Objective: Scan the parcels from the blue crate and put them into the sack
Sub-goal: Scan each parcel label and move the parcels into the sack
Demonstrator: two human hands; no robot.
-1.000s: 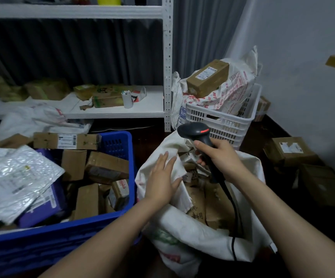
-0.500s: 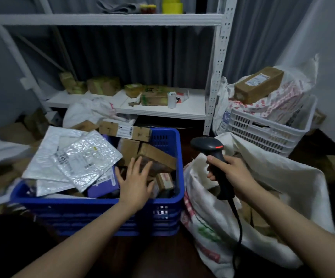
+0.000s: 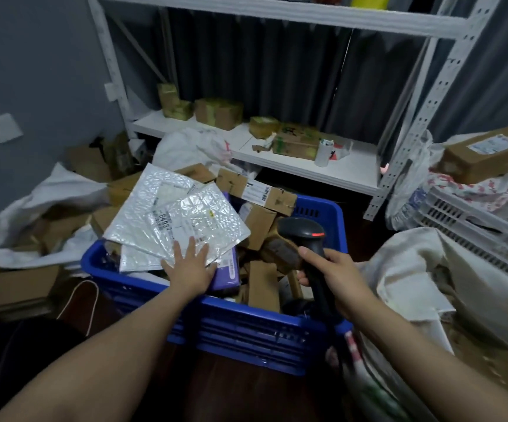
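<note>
Silver bubble-film mailers [image 3: 167, 208] lie stacked on the cardboard parcels [image 3: 261, 281] in the blue crate [image 3: 246, 327], and the stack overhangs the crate's left rim. The left hand [image 3: 190, 268] rests flat on the near edge of the top mailer, fingers straight and spread, gripping nothing. The right hand [image 3: 334, 269] is wrapped around the handle of the scanner [image 3: 302, 231], whose head, red light lit, hangs over the right part of the crate. The sack [image 3: 414, 269] lies open just beside the crate, to the right. Probable faults: slick film slides under a flat palm, so the top mailer may skid off the overhang onto the floor. Two mailers may lift as one, leaving the lower one unscanned. Crinkled film can glare across the label [image 3: 182, 223] and cause a misread. Secure a pinch on one edge before lifting.
</note>
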